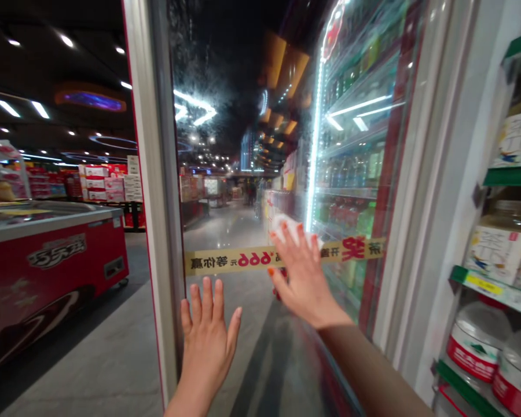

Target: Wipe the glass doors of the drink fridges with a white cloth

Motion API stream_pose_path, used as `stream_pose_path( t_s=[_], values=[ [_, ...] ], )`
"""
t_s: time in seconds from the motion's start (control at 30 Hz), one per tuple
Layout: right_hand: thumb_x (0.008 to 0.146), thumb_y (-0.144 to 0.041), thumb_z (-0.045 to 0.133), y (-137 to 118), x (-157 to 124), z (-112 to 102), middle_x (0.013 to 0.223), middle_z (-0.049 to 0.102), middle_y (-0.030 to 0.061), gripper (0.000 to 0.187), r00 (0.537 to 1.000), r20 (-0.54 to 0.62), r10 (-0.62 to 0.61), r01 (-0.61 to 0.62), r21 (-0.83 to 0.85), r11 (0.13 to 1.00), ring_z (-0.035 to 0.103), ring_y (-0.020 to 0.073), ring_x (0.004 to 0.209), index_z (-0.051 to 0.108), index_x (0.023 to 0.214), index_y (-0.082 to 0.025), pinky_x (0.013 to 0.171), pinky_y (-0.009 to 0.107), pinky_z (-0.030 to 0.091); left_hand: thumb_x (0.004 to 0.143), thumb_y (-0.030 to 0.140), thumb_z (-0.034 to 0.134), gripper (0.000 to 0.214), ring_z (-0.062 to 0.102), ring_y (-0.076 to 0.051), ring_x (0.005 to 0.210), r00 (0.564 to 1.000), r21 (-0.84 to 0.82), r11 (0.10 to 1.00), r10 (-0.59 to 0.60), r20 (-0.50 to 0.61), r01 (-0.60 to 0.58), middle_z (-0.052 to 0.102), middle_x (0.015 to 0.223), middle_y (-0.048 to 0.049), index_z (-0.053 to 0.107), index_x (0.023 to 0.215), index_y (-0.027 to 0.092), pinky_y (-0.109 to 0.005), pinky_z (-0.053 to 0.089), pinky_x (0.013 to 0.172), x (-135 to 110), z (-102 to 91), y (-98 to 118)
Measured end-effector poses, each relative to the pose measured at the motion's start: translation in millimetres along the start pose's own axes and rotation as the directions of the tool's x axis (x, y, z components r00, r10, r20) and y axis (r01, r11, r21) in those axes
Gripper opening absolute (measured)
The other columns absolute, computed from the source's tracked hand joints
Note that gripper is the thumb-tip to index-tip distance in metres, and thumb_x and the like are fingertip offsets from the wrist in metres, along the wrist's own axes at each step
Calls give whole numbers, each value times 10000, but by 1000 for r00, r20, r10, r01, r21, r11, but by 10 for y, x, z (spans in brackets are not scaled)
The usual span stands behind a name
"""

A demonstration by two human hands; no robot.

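I face an opened glass fridge door [226, 145] with a yellow sticker strip [226, 260] across it. My left hand [208, 336] lies flat on the glass near the door's left frame [154, 174], fingers stretched up and holding nothing. My right hand [301, 272] presses a white cloth [286, 227] against the glass at the strip, fingers spread over it. The glass looks wet and smeared in its upper part.
The open fridge at right has green shelves [495, 289] with large water bottles [473, 341] and boxed jars [497, 252]. A red chest freezer [47, 266] stands at left. A shop aisle with stacked goods runs behind the glass.
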State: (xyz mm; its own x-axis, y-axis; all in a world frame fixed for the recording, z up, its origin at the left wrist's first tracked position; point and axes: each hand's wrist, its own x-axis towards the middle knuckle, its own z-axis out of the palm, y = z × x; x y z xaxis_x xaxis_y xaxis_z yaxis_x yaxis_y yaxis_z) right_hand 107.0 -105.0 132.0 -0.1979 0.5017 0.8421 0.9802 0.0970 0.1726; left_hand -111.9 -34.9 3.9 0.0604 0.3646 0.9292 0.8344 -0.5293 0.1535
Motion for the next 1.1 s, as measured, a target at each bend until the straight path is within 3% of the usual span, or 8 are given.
stream_pose_path(
  t_s=[0.1, 0.33, 0.57, 0.67, 0.77, 0.9, 1.0, 1.1],
  values=[
    [1101, -430, 527, 77, -415, 115, 1811, 365, -6, 756, 968, 109, -228, 231, -17, 973, 244, 274, 1718, 190, 1777, -385, 1422, 605, 164, 1097, 405, 468, 837, 23, -317, 1752, 999, 26, 999, 33, -5, -32, 96, 1873, -112, 15, 1784, 251, -602, 97, 1415, 18, 31, 8],
    [1157, -401, 335, 636, 83, -92, 1885, 39, -4, 694, 914, -214, 345, -351, 10, 936, 46, 369, 1741, 42, 1786, -389, 1352, 784, 171, 1086, 463, 511, 897, -70, -299, 1750, 997, 41, 997, 69, -16, -68, 66, 1870, -151, 35, 1781, 155, -573, 27, 1419, 75, 93, -16],
    [1098, -396, 522, 56, -376, 230, 1817, 322, -56, 779, 955, 48, -293, 296, -73, 952, 218, 245, 1724, 155, 1784, -368, 1440, 561, 135, 1101, 438, 490, 839, -23, -271, 1753, 994, 17, 996, 85, -65, -84, 67, 1872, -118, 76, 1785, 184, -536, 32, 1424, 95, 139, -64],
    [1123, -389, 456, 570, -520, 101, 1864, 176, -11, 757, 990, -94, 108, -115, -74, 991, 149, 315, 1738, 91, 1786, -385, 1389, 696, 213, 1089, 465, 511, 868, -34, -279, 1753, 993, 25, 994, 108, -57, -107, 55, 1871, -123, 89, 1782, 157, -521, 12, 1425, 97, 162, -38],
    [1140, -412, 363, 737, -185, -23, 1883, -2, 3, 745, 885, -203, 419, -425, 15, 905, 39, 387, 1740, -17, 1781, -396, 1321, 819, 231, 1068, 498, 550, 941, -72, -309, 1748, 994, 31, 995, 95, -51, -94, 51, 1865, -157, 62, 1777, 119, -565, 0, 1419, 95, 193, -36],
    [1109, -433, 465, 142, 46, 133, 1879, 79, -30, 815, 994, -67, 81, -80, 4, 997, 61, 337, 1747, 13, 1785, -384, 1381, 730, 194, 1053, 521, 571, 968, -43, -312, 1750, 995, 22, 995, 94, -38, -93, 115, 1858, -167, 53, 1782, 148, -604, 44, 1416, 84, 231, -92],
    [1081, -407, 542, -60, -261, 266, 1835, 275, -80, 824, 952, 81, -294, 294, 10, 956, 219, 256, 1725, 113, 1784, -386, 1434, 585, 181, 1049, 526, 574, 955, -22, -301, 1752, 993, 19, 994, 107, -50, -106, 135, 1858, -157, 87, 1783, 157, -569, 43, 1423, 78, 229, -113],
    [1102, -404, 520, 326, -421, 136, 1846, 251, -62, 792, 981, 46, -186, 189, -56, 980, 221, 281, 1724, 118, 1783, -400, 1431, 613, 165, 1052, 524, 567, 952, -27, -304, 1752, 993, 7, 994, 112, -35, -112, 122, 1859, -160, 85, 1783, 151, -565, 36, 1423, 73, 190, -70]
  ],
)
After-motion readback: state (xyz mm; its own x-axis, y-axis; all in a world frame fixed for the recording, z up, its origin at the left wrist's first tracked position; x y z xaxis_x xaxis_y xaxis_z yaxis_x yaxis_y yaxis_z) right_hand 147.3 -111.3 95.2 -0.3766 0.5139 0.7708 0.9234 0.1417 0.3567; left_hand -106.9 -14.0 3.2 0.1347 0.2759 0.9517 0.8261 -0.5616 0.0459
